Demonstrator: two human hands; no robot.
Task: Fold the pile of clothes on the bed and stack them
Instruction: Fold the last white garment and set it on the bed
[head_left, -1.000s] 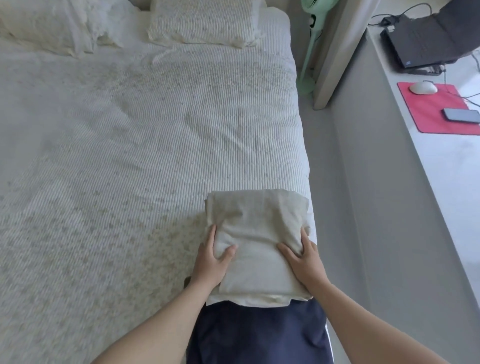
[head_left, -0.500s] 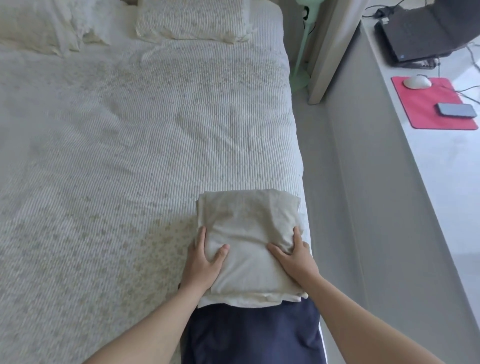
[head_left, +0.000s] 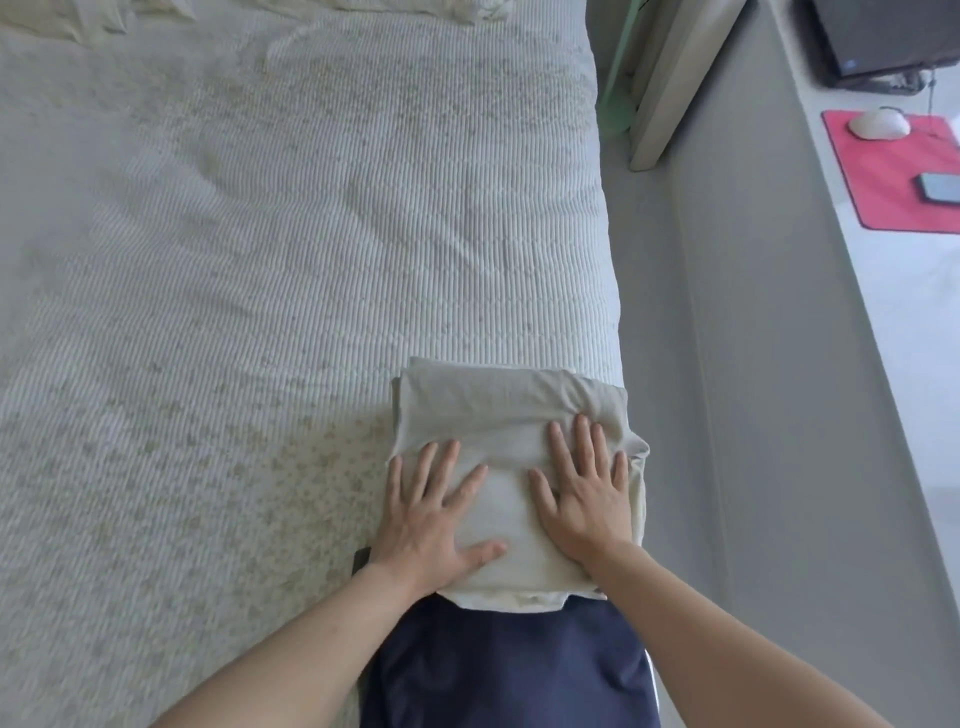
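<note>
Both hands, left hand (head_left: 435, 512) and right hand (head_left: 584, 491), press flat with straight fingers, grasping nothing, on the folded beige cloth (head_left: 498, 410). It lies at the bed's (head_left: 311, 234) near right corner, over dark blue clothing (head_left: 509, 670).

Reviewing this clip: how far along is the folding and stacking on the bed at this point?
Done: a beige garment lies folded into a compact rectangle at the bed's near right corner. In hand: the left hand and right hand press flat on it with straight fingers, smoothing it. Left: no unfolded pile shows in view, so the job looks close to finished, though anything outside the frame cannot be judged.
</note>
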